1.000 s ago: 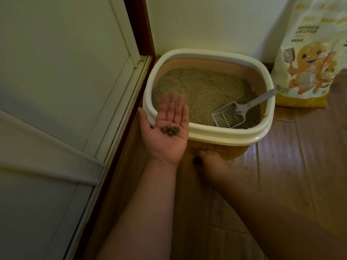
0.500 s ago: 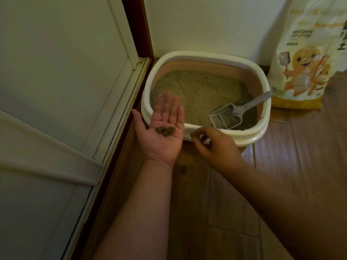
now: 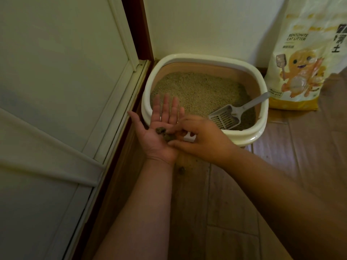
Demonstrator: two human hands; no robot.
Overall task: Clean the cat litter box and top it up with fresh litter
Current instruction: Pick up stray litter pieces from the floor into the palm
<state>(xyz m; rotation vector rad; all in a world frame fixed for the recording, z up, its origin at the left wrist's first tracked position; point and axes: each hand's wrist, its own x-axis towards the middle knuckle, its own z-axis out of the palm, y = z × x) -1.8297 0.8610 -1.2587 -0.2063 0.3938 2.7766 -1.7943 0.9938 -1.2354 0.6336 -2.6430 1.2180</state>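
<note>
The cream litter box (image 3: 206, 58) stands in the corner, filled with beige litter (image 3: 197, 91). A grey slotted scoop (image 3: 225, 117) leans inside it at the right, handle on the rim. My left hand (image 3: 159, 119) is held flat, palm up, in front of the box, carrying dark litter clumps (image 3: 160, 130). My right hand (image 3: 204, 141) reaches over that palm, its thumb and forefinger pinching another dark clump (image 3: 168, 136) that touches the palm. One more small clump (image 3: 181, 168) lies on the floor below my left wrist.
A yellow and white bag of bentonite cat litter (image 3: 300, 72) stands upright against the wall to the right of the box. A pale sliding door (image 3: 56, 91) with its track runs along the left. Wooden floorboards (image 3: 234, 203) lie beneath my arms.
My right hand rose from the floor with a dark clump and moved left onto my left palm. The left hand stayed flat, palm up.
</note>
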